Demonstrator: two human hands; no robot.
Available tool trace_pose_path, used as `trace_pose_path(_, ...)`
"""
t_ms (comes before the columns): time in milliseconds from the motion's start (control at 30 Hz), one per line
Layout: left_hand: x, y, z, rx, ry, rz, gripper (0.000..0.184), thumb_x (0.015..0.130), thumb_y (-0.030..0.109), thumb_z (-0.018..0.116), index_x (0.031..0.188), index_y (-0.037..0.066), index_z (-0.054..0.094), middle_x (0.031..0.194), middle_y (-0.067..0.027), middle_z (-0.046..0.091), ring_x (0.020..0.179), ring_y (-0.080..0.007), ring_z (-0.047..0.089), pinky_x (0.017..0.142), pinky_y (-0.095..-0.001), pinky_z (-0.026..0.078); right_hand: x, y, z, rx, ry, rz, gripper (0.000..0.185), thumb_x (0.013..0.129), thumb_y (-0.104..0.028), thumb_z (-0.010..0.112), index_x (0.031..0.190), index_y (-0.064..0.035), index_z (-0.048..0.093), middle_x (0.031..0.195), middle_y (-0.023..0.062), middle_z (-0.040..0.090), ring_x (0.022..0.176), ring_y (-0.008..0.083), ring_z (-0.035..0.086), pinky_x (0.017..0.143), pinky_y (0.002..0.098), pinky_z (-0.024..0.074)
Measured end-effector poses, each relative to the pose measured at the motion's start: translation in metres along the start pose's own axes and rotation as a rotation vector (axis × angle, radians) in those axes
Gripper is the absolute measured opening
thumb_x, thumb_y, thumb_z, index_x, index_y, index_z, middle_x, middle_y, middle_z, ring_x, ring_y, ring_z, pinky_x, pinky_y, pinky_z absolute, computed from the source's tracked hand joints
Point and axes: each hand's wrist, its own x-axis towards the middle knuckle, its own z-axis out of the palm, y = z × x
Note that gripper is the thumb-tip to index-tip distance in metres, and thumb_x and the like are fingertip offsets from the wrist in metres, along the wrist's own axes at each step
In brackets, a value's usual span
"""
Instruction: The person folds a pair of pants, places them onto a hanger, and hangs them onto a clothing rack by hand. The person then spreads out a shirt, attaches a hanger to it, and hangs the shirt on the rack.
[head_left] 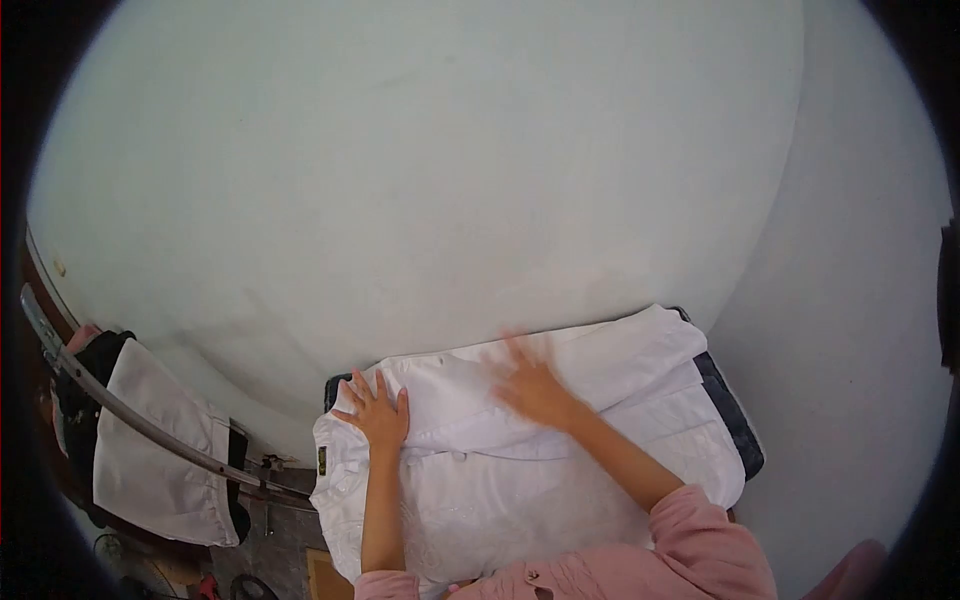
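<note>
A white buttoned garment (520,500) lies spread out on a dark padded surface (738,420), its collar end with a small dark label (322,460) at the left. My left hand (376,412) rests flat on the cloth near the collar, fingers spread. Further right, my right hand (530,385) is over the upper part of the garment, smeared by motion, its fingers appearing stretched out. I cannot tell whether it touches the cloth. Neither hand holds anything that I can see.
A pale wall (480,180) stands right behind the padded surface, with another wall (850,350) at the right. On the left, a curved metal rail (140,412) runs past hanging white cloth (160,450) and dark cloth. Cables (250,588) lie on the floor at lower left.
</note>
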Motion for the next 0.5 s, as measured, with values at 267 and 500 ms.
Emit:
trace_pose_path(267,-0.001,0.002,0.000,0.029,-0.112,-0.024,0.059,0.085,0.055,0.044,0.135,0.023,0.044,0.151,-0.0171,0.010,0.138,-0.0425,0.002,0.096,-0.0716,-0.007,-0.113,0.201,-0.040,-0.208,-0.114,0.432,0.049,0.093,-0.045,0.036,0.138,-0.0249,0.038,0.147,0.0025,0.030,0.139,0.0241,0.018,0.096,0.0740,0.0062)
trace_pose_path(500,-0.005,-0.001,0.011,0.026,-0.043,0.028,0.061,0.086,0.052,0.045,0.138,0.020,0.040,0.152,-0.0170,0.008,0.137,-0.0435,0.002,0.094,-0.0724,-0.009,-0.112,0.132,-0.051,-0.199,-0.193,0.439,0.053,0.092,-0.051,0.034,0.139,-0.0281,0.036,0.150,0.0053,0.022,0.139,0.0318,0.011,0.097,0.0728,0.0000)
